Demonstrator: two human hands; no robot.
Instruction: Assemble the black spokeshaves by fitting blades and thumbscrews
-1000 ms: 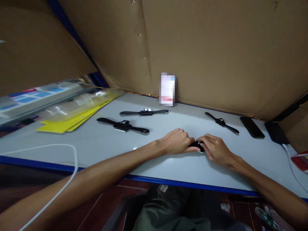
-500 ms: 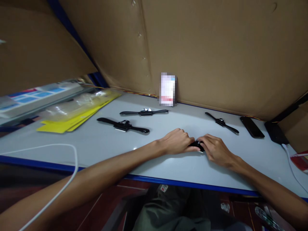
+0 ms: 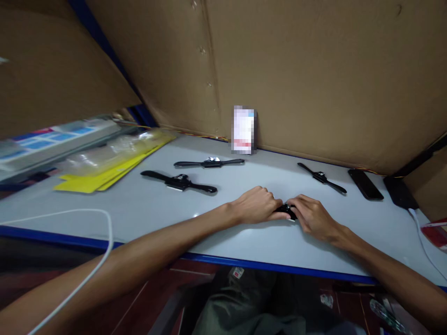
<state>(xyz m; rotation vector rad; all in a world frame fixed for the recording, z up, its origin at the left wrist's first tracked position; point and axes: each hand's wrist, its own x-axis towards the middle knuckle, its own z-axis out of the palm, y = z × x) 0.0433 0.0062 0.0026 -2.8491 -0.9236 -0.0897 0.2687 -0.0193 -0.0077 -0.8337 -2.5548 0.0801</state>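
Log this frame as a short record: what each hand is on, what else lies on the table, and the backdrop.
left hand: left hand pressed on a small black watch on the table
right hand: right hand grips the same watch from the other side
other watches: three lie flat with straps spread, near-left watch, far-left watch, right watch
left side: yellow sheets, white cable
right side: black phone
backdrop: cardboard wall, blurred card leaning on it
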